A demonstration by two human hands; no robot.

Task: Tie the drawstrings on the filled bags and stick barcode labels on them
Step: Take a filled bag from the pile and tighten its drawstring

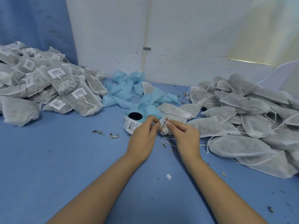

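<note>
Just right of label roll [129, 124], L hand [143, 135] & R hand [186, 137] pinch drawstring [165, 123], bag [165, 131] mostly hidden.

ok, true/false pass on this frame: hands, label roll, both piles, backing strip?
1. The left hand and right hand both pinch the drawstring of one bag. True.
2. The label roll lies right of the right hand. False: it lies just beyond the left hand.
3. Bags in the left pile carry barcode labels. True.
4. Bags in the right pile carry labels too. False: none show.
5. The blue backing strip is wound up neatly. False: it lies crumpled by the wall.
</note>
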